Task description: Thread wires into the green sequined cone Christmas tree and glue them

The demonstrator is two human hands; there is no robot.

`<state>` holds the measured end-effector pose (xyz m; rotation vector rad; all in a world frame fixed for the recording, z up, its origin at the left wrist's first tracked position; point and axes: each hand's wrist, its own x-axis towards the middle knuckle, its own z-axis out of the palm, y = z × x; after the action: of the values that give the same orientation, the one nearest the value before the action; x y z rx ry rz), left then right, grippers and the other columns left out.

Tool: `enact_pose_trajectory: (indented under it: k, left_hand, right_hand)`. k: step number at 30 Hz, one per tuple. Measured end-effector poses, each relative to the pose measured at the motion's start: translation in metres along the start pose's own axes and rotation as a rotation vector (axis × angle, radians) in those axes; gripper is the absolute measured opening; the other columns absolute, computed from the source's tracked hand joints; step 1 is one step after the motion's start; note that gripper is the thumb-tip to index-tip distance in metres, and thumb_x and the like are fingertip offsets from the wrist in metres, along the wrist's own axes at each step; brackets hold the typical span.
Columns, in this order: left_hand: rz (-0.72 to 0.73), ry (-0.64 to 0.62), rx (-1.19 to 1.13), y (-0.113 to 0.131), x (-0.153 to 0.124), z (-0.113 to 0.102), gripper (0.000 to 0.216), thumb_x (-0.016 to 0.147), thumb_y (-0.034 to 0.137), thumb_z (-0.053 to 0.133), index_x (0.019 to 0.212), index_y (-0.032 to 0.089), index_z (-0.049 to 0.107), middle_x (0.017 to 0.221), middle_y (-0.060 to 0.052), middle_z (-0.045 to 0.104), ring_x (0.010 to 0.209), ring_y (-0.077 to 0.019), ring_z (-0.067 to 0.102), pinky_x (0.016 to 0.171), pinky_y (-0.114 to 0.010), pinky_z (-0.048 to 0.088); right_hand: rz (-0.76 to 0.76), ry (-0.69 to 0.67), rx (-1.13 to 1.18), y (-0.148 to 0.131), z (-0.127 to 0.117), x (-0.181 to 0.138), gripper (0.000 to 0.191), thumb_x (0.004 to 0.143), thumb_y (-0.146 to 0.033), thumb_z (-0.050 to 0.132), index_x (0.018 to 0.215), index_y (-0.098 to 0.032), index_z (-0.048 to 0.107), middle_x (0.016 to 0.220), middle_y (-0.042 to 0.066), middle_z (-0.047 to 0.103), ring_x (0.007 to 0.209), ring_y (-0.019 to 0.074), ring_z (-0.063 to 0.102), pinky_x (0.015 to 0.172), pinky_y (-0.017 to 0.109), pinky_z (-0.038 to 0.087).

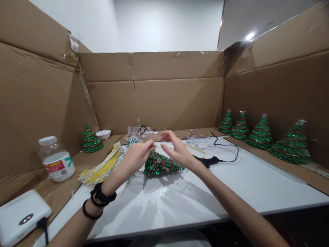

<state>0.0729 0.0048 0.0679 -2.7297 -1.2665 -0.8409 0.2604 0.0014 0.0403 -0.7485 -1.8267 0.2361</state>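
As left hand [138, 156] hangs pinched shut and right hand [177, 151] fans open mid-frame, the tree [160, 164] lies sideways beneath: likely light, sequins fragile, best held by its base.

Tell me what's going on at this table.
A person's left hand and right hand are held close together, fingertips nearly meeting, just above a glittery green Christmas tree lying on its side on the white board. Whether they pinch anything is too blurred to tell. A black glue gun lies to its right, a bundle of yellow strands to its left, and four more trees stand upright along the right ledge.
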Motion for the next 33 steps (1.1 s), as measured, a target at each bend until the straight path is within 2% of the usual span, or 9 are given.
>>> enact_pose_trajectory:
  k: [1, 3, 7, 11, 16, 20, 24, 28, 33]
  left_hand:
    - [0.007, -0.028, 0.023, 0.001, 0.000, -0.001, 0.015, 0.089, 0.025, 0.043, 0.081, 0.020, 0.056, 0.074, -0.002, 0.066, 0.063, -0.0158, 0.057, 0.056, -0.023, 0.030]
    - [0.011, -0.086, 0.054, 0.002, -0.001, -0.004, 0.019, 0.090, 0.026, 0.040, 0.080, 0.019, 0.055, 0.073, -0.001, 0.065, 0.062, -0.0151, 0.056, 0.056, -0.023, 0.030]
    - [0.029, -0.167, 0.031, -0.001, 0.001, -0.006, 0.022, 0.090, 0.027, 0.039, 0.078, 0.019, 0.055, 0.069, 0.000, 0.062, 0.061, -0.0137, 0.053, 0.057, -0.023, 0.032]
    - [-0.013, -0.198, -0.093, -0.011, 0.003, -0.003, 0.021, 0.088, 0.031, 0.042, 0.077, 0.018, 0.055, 0.066, 0.001, 0.060, 0.060, -0.0126, 0.051, 0.056, -0.022, 0.033]
    - [-0.049, -0.245, -0.325, -0.019, 0.001, 0.003, 0.026, 0.088, 0.036, 0.042, 0.075, 0.017, 0.054, 0.059, 0.003, 0.055, 0.056, -0.0109, 0.050, 0.055, -0.021, 0.035]
    - [-0.037, -0.291, -0.365, -0.018, 0.000, 0.005, 0.031, 0.087, 0.042, 0.043, 0.073, 0.017, 0.054, 0.059, 0.003, 0.053, 0.055, -0.0108, 0.048, 0.053, -0.021, 0.034]
    - [-0.044, -0.250, -0.403, -0.026, 0.001, 0.005, 0.035, 0.091, 0.040, 0.035, 0.074, 0.017, 0.055, 0.059, 0.004, 0.050, 0.056, -0.0107, 0.049, 0.056, -0.022, 0.037]
    - [-0.010, -0.142, -0.306, -0.030, -0.004, 0.008, 0.033, 0.091, 0.041, 0.037, 0.079, 0.017, 0.056, 0.065, 0.003, 0.055, 0.061, -0.0113, 0.051, 0.058, -0.022, 0.037]
    - [0.169, -0.051, -0.050, -0.026, -0.011, 0.015, 0.028, 0.087, 0.041, 0.048, 0.075, 0.018, 0.059, 0.074, -0.001, 0.061, 0.068, -0.0139, 0.053, 0.063, -0.025, 0.038]
  right_hand:
    - [0.070, -0.141, 0.090, 0.002, 0.007, 0.000, 0.015, 0.086, -0.023, 0.042, 0.100, -0.020, 0.048, 0.092, 0.006, 0.059, 0.081, 0.0164, 0.056, 0.071, 0.031, 0.045]
    - [0.139, -0.270, 0.157, 0.006, 0.014, -0.001, 0.012, 0.090, -0.027, 0.039, 0.094, -0.020, 0.048, 0.085, 0.003, 0.060, 0.072, 0.0136, 0.055, 0.063, 0.027, 0.043]
    - [0.163, -0.359, 0.006, 0.014, 0.009, -0.007, 0.010, 0.090, -0.026, 0.042, 0.089, -0.020, 0.050, 0.074, 0.000, 0.058, 0.064, 0.0119, 0.050, 0.058, 0.023, 0.036]
    - [0.164, -0.354, -0.188, 0.017, 0.003, -0.014, 0.013, 0.090, -0.027, 0.043, 0.089, -0.020, 0.055, 0.072, 0.000, 0.060, 0.062, 0.0121, 0.050, 0.058, 0.023, 0.034]
    - [0.158, -0.364, -0.174, 0.016, 0.013, -0.019, 0.021, 0.092, -0.035, 0.043, 0.104, -0.022, 0.054, 0.070, -0.001, 0.061, 0.059, 0.0124, 0.052, 0.058, 0.022, 0.034]
    - [0.140, -0.296, -0.156, 0.015, 0.020, -0.022, 0.019, 0.093, -0.031, 0.039, 0.095, -0.020, 0.054, 0.069, 0.000, 0.060, 0.058, 0.0123, 0.050, 0.056, 0.021, 0.033]
    - [0.135, -0.244, -0.182, 0.017, 0.018, -0.024, 0.016, 0.092, -0.028, 0.040, 0.088, -0.020, 0.054, 0.074, 0.001, 0.062, 0.061, 0.0129, 0.052, 0.058, 0.022, 0.034]
    - [0.160, -0.246, -0.210, 0.022, 0.017, -0.026, 0.017, 0.092, -0.027, 0.039, 0.086, -0.020, 0.053, 0.074, 0.002, 0.063, 0.062, 0.0135, 0.053, 0.058, 0.022, 0.035]
    - [0.162, -0.262, -0.204, 0.027, 0.022, -0.031, 0.017, 0.092, -0.026, 0.039, 0.084, -0.020, 0.052, 0.072, 0.001, 0.062, 0.060, 0.0132, 0.052, 0.056, 0.022, 0.034]
